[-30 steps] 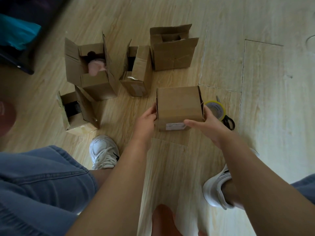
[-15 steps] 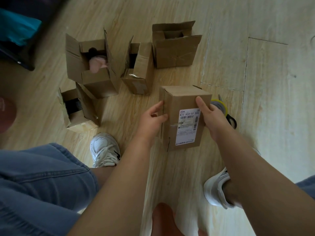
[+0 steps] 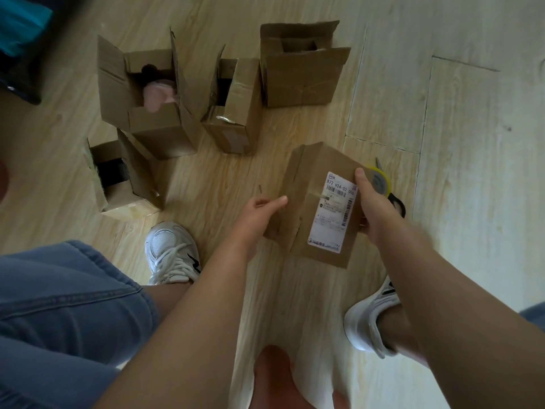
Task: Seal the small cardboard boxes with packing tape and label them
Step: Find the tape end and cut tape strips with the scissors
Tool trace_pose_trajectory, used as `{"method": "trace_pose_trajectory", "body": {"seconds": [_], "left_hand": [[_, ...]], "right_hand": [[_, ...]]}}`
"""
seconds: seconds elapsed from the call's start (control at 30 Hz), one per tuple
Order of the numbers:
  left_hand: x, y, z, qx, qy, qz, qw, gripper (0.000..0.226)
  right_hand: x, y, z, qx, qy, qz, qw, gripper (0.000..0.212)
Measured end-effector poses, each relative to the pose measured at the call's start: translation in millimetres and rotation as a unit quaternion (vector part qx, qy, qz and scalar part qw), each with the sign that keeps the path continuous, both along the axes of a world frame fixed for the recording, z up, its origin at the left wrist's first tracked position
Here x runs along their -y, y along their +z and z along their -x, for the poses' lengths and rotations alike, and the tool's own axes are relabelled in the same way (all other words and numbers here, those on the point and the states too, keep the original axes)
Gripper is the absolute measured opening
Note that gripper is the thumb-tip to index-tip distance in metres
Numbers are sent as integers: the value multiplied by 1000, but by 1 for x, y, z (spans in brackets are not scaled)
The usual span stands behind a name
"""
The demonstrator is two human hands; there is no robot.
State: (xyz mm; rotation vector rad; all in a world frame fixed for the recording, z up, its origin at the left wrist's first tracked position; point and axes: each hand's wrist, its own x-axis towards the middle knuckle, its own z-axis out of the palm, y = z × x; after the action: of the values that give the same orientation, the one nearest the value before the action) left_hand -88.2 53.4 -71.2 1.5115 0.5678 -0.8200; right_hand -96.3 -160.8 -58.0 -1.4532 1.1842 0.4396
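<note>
Box [image 3: 318, 163] between left hand [image 3: 256, 215], right hand [image 3: 376, 211]

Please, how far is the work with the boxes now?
Looks done: the held box is closed and already carries a white label. In hand: the right hand grips it, the left hand rests against its side. Left: four open boxes on the floor need tape and labels; the tape roll lies behind the right hand.

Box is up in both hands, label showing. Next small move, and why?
Probably set the labelled box down and send the right hand to the tape roll: the box is tilted, held by it and the left hand, and the roll lies just beyond.
</note>
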Motion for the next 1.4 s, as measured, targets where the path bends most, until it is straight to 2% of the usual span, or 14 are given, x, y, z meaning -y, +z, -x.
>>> {"method": "trace_pose_trajectory", "body": {"seconds": [0.1, 0.13, 0.23, 0.4, 0.5, 0.87, 0.97, 1.13, 1.3, 1.4], "left_hand": [[-9, -8, -3, -15, 11, 25, 1000, 9], [-12, -10, -4, -18, 13, 38, 999, 7], [-20, -15, -1, -42, 44, 92, 994, 20], [-21, -2, -2, -33, -1, 130, 991, 70], [-19, 2, -5, -22, -40, 140, 989, 69], [-25, 2, 0, -21, -48, 142, 988, 80], [-22, 3, 4, -28, -36, 154, 987, 67], [-10, 5, 6, -24, -9, 92, 995, 11], [-3, 9, -4, 28, -41, -1, 999, 20], [-2, 5, -6, 60, -80, -20, 995, 22]], "right_hand": [[0, 0, 2, -7, -20, -26, 999, 51], [0, 1, 1, -7, -21, -34, 999, 48], [-2, 3, 0, -7, -26, -46, 999, 41], [4, 7, -5, 13, -47, -57, 997, 37], [9, 6, -6, 15, -55, -54, 997, 38], [6, 7, -2, 7, -37, -35, 999, 48], [3, 10, -2, 10, -21, -43, 999, 44], [-7, 12, 2, 36, 34, -42, 998, 31], [-12, 10, -2, 68, 43, -30, 996, 31], [-14, 12, -2, 101, 34, -15, 994, 54]]}}
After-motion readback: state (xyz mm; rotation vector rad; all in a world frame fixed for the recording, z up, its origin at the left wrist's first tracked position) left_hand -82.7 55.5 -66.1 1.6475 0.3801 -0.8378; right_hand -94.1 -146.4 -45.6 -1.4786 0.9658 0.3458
